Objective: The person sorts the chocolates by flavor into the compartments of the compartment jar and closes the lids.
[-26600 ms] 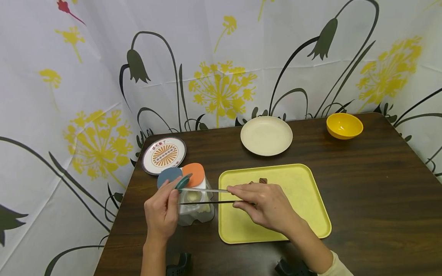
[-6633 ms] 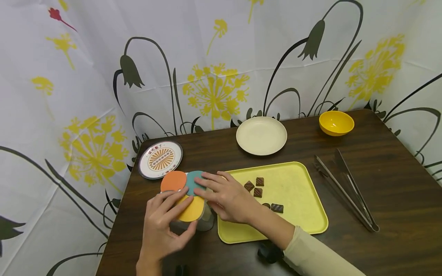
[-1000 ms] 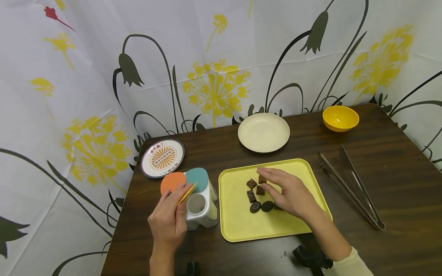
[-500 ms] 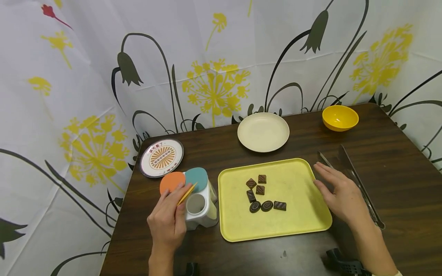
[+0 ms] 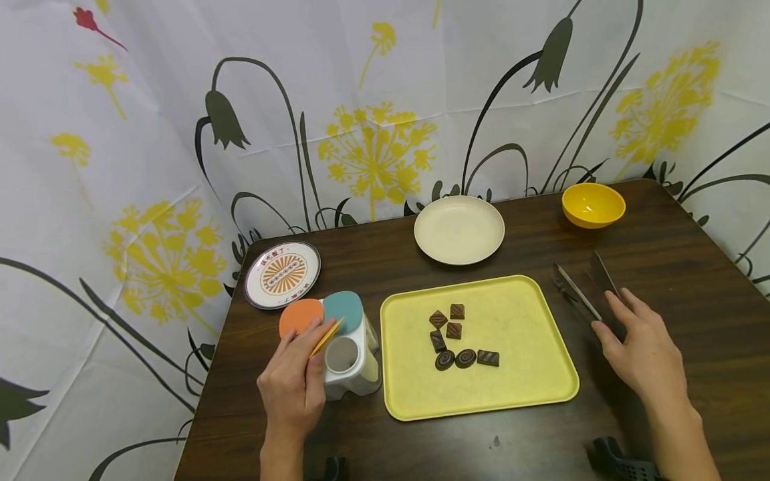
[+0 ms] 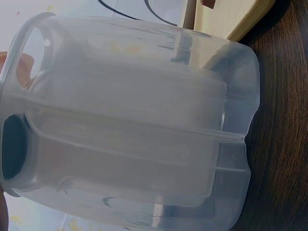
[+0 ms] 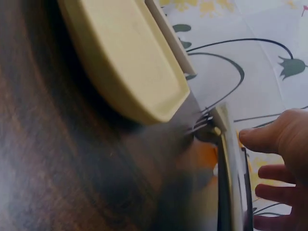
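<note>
My left hand (image 5: 291, 381) pinches the yellow lid (image 5: 326, 339), tilted up and seen edge-on, on a clear container with a white top (image 5: 355, 384). The round opening (image 5: 341, 355) beside it is uncovered, while the orange lid (image 5: 299, 314) and teal lid (image 5: 344, 310) lie flat. In the left wrist view, the container's see-through wall (image 6: 130, 115) fills most of the frame. My right hand (image 5: 646, 347) is over metal tongs (image 5: 577, 292), thumb by the near arm, fingers loosely extended by the far one. The tongs' handle end is hidden under the hand.
A yellow tray (image 5: 517, 381) bears several chocolates (image 5: 454, 331), some square, some round. Behind it stand a cream plate (image 5: 459, 230) and a yellow bowl (image 5: 593, 206). A patterned plate (image 5: 283, 275) lies behind the container. A patterned cloth (image 5: 385, 80) hangs along the table's back edge.
My right hand has moved right from over the chocolates to the tongs. The left hand has stayed at the raised yellow lid. Earlier that lid lay flat, and the tongs have been set down.
</note>
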`<state>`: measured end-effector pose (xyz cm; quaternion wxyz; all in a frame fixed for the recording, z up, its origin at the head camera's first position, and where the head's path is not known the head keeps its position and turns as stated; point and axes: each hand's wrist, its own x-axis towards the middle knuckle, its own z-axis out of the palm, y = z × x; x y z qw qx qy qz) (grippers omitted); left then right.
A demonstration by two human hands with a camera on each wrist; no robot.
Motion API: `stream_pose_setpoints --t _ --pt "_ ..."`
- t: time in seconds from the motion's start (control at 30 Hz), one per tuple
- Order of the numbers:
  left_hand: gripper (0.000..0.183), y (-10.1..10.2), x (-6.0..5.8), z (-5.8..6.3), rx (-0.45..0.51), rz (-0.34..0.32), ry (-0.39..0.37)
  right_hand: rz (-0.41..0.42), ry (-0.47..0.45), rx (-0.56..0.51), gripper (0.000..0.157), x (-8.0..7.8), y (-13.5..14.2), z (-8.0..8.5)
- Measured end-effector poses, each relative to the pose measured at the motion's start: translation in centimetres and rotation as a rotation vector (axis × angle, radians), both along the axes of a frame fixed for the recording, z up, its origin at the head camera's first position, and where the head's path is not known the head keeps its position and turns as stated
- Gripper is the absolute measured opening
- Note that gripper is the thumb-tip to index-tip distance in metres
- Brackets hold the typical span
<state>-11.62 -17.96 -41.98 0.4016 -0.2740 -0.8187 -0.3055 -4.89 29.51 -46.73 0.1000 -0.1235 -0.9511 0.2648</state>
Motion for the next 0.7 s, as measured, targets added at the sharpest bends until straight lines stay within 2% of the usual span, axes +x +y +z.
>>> stream_pose_setpoints --t 0.13,0.37,0.7 --pt "0.038 0.0 0.0 0.0 -0.002 -0.001 -0.001 -0.005 -0.052 -0.009 0.065 0.2 0.4 -0.5" --pt "0.038 -0.1 0.0 0.0 -0.008 0.003 0.001 -0.023 -0.051 -0.011 0.072 0.0 0.6 -1.0" --pt "0.037 -0.2 0.1 0.0 -0.017 0.001 -0.019 -0.063 -0.111 -0.022 0.082 0.1 0.8 -1.3"
